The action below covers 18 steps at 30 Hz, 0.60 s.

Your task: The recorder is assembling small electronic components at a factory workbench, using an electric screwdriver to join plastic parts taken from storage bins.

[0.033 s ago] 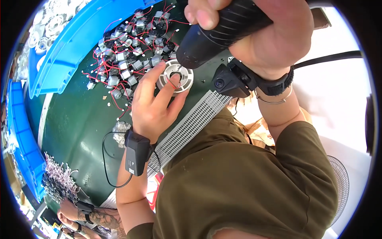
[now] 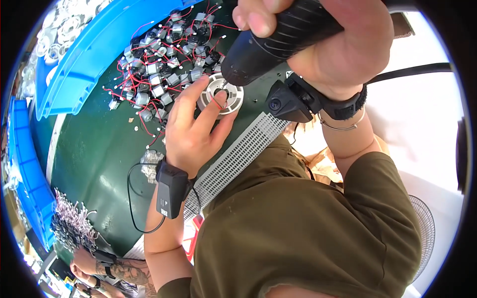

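Note:
My right hand (image 2: 343, 54) is closed round a black electric screwdriver (image 2: 263, 47), tilted down to the left. Its tip meets a white round plastic housing (image 2: 236, 102) on the green table. My left hand (image 2: 191, 131) grips this housing from the near left, with fingers at its rim and one fingertip over its centre. A thin red wire shows by that fingertip. What lies under the fingers and the screwdriver's nose is hidden. Just beyond my left hand lies a heap of small motors (image 2: 156, 79) with red wires.
Blue bins (image 2: 89, 64) line the far and left edges. A white perforated strip (image 2: 238, 149) runs along the near table edge. A small screw (image 2: 255, 101) lies right of the housing. At lower left, another person's hands (image 2: 84, 260) are near a pile of wired parts (image 2: 74, 223).

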Motion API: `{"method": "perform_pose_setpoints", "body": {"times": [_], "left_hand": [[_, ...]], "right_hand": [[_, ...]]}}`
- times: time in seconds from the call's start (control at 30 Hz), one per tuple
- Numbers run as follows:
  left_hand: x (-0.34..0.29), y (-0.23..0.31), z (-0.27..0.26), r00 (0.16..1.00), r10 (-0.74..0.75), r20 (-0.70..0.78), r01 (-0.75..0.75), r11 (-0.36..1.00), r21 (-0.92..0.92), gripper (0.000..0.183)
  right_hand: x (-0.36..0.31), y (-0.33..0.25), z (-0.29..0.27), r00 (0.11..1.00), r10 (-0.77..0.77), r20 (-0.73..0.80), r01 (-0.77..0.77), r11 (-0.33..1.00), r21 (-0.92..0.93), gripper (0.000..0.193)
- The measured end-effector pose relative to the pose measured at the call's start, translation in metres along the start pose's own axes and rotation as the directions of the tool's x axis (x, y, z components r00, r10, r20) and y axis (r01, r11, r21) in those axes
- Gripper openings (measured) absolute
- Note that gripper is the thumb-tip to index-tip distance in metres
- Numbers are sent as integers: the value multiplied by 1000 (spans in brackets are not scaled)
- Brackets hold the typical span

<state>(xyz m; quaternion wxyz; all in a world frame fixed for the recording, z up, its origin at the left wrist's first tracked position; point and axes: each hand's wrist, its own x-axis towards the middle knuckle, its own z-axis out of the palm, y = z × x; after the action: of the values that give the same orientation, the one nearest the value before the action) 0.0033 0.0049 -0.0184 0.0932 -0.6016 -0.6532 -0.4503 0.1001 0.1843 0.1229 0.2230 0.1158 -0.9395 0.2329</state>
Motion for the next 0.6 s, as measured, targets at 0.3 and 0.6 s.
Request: {"method": "perform_pose_setpoints", "body": {"times": [0.3, 0.6], "left_hand": [[-4, -4, -3, 1000, -6, -9, 6, 1000, -6, 33], [-3, -3, -5, 997, -74, 16, 75, 996, -43, 34]], "right_hand": [[13, -24, 40, 793, 542, -279, 39, 412, 910, 40], [31, -41, 41, 732, 644, -222, -374, 653, 659, 34]]}}
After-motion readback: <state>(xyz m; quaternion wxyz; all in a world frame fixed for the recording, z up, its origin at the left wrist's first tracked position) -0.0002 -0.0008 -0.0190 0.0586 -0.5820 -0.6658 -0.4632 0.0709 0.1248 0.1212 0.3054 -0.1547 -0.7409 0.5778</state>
